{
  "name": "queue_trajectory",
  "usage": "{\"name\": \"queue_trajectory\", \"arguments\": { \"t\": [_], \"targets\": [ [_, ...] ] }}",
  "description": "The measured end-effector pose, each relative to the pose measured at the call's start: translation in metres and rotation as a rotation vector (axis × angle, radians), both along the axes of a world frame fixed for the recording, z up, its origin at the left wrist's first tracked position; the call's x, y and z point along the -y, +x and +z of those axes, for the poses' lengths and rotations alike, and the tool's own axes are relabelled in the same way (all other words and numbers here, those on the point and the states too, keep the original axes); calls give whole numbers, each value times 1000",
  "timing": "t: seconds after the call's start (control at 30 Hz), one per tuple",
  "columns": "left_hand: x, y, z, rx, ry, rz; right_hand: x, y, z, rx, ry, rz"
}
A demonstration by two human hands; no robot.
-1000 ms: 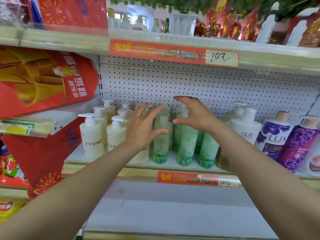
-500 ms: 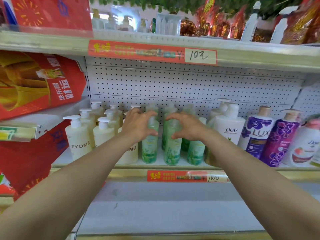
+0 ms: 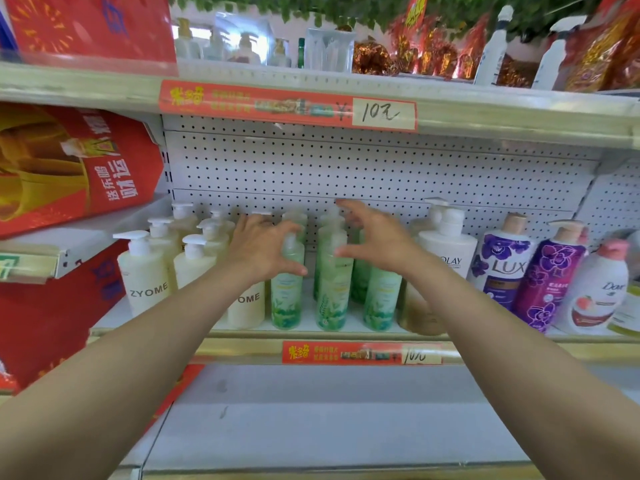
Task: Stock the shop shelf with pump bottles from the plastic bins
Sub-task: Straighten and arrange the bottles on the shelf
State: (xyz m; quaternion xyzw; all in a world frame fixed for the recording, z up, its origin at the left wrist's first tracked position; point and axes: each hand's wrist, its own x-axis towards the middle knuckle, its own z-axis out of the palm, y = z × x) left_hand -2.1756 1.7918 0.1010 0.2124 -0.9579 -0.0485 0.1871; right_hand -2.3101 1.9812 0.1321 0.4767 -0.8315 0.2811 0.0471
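Pegboard backing (image 3: 381,168): white and perforated, it closes the rear of the bay behind all stock.
Shelf (image 3: 242,341): carries the stock. Its gold front edge has a red price strip (image 3: 360,353) below the green group.
Lower shelf (image 3: 329,427): grey deck beneath. The plastic bins are not in view.
Neighbouring stock: cream ZYOME bottles (image 3: 145,282) stand toward the left end. An Olay bottle (image 3: 450,251), then a Lux bottle (image 3: 498,271) and a Dove bottle (image 3: 599,292), stand toward the right end.
Green pump bottles (image 3: 332,292): upright at mid-shelf, three along the front edge with more behind, packed between the ZYOME and Olay stock.
Left hand (image 3: 259,251): fingers and thumb are curled round the neck of the front-left green bottle (image 3: 286,303), with the thumb on its shoulder.
Right hand (image 3: 377,244): released, fingers spread, held over the tops of the middle and right green bottles. The thumb tip is close to the middle front bottle; contact cannot be told.
Change: half a second earlier both hands were closed down on the green pump tops. The right hand has since lifted off and opened; the left remains on its bottle.
Meaning for task: judged to be a squaring-up of the row that is nearly finished. This batch looks placed, and a return to the bins is likely next.
Against the earliest frame: both hands were then spread above the group, gripping nothing. The bottles appear to stand as they did then.
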Motion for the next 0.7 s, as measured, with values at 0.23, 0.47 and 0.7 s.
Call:
{"name": "queue_trajectory", "arguments": {
  "t": [0.23, 0.47, 0.7],
  "targets": [
    [-46, -25, -1, -127, -94, -157, -39, -29, 7, -67, 299, -160],
    [-65, -42, -16, -40, -159, -93, -42, -28, -11, -231, 448, -99],
    [-68, -46, -19, -93, -150, -57, -40, -36, -3, -265, 405, -15]
  ]
}}
